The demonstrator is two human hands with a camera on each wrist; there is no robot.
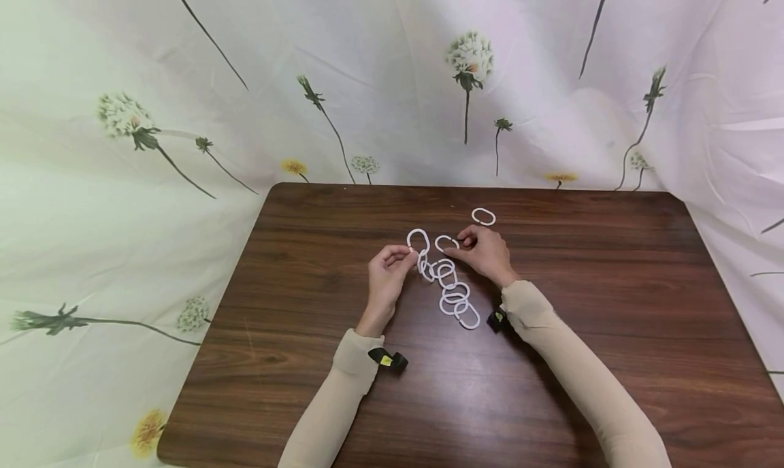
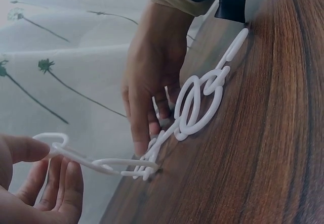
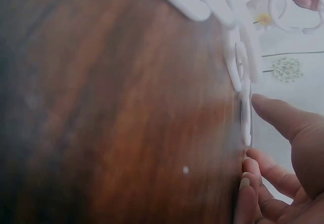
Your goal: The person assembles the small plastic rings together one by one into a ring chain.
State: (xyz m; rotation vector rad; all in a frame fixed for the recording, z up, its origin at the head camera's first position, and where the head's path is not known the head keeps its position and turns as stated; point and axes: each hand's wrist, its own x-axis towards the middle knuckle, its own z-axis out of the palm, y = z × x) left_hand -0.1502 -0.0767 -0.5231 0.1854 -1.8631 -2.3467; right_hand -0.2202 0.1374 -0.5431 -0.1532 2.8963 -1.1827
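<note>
Between thumb and fingertips, my left hand [image 1: 387,274] pinches an upright white plastic oval link [image 1: 418,230] at one end of a chain. In the left wrist view that end of the chain [image 2: 109,167] hangs above the table. The rest of the linked chain [image 1: 454,292] trails over the wood between both hands. My right hand [image 1: 488,254] has thumb and fingertips about the right end of another white link [image 1: 438,240], lying flat beside the chain. In the right wrist view this link [image 3: 246,118] sits between thumb and fingers.
A single white link [image 1: 484,216] lies behind my right hand. The brown wooden table [image 1: 275,359] meets a pale flower-printed cloth [image 1: 392,101] at its back edge. Each sleeve carries a black strap device, the left one [image 1: 392,360] close to the tabletop.
</note>
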